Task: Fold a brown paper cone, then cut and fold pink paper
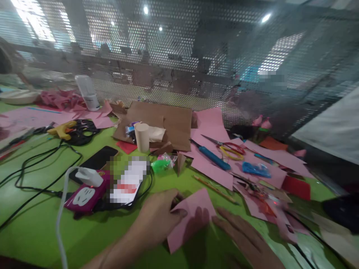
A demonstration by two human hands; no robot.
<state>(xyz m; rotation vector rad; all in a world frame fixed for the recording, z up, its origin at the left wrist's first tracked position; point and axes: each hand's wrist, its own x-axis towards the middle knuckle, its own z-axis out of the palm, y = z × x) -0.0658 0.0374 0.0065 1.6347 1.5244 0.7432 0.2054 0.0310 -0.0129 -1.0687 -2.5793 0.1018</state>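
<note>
A folded sheet of pink paper (190, 218) lies on the green table (42, 224) near the front edge. My left hand (157, 220) pinches its left edge, thumb on top of the sheet and fingers curled behind it. Just to the right of the sheet, my right hand (246, 239) rests flat on the table with its fingers stretched toward the paper, holding nothing.
Behind the paper lie a pencil (214, 189), a blue-handled tool (211, 157), scissors (228, 147), pink sheets (213, 127), brown cardboard (168, 123) and a paper roll (142, 137). At left are phones (97, 158), a charger (89, 176), black cables (36, 175) and a glue gun (61, 130). A perforated screen (179, 56) closes the back.
</note>
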